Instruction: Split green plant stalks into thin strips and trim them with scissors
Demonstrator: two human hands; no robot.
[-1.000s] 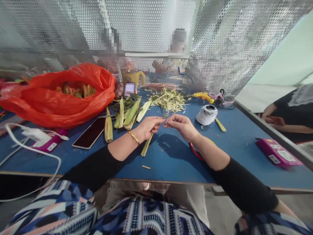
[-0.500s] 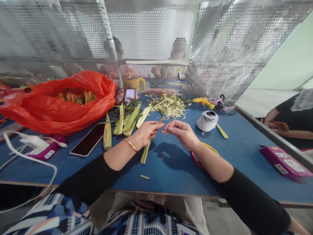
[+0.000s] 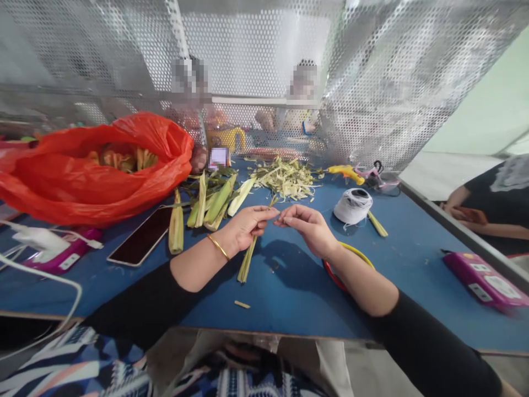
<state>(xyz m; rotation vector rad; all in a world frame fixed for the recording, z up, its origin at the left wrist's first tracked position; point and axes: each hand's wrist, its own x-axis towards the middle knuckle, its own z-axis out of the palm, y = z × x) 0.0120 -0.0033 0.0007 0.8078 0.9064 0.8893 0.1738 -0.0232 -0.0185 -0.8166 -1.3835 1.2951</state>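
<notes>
My left hand (image 3: pixel 248 225), with a gold bangle at the wrist, is closed round a thin bundle of dried corn husk (image 3: pixel 247 266). The bundle hangs below the fingers, and its upper tip shows above them. Close beside it, my right hand (image 3: pixel 306 225) is closed in a pinch, its fingertips almost meeting the left ones. Whatever lies in that pinch is too small to make out. Under the right forearm lies a red and yellow ring (image 3: pixel 356 251). A cone of white thread (image 3: pixel 352 207) stands to the right of the hands.
Husk pieces (image 3: pixel 217 205) and a heap of shreds (image 3: pixel 285 179) lie beyond the hands. At left are a red plastic bag (image 3: pixel 165 149), a phone (image 3: pixel 142 237) and a purple power strip (image 3: pixel 68 259). A yellow glue gun (image 3: pixel 347 173) and another purple box (image 3: pixel 481 275) are right. A perforated screen (image 3: pixel 256 49) stands behind.
The whole view has shifted slightly. Both hands keep almost the same pose, fingertips close together, with the husk bundle still in my left hand.
</notes>
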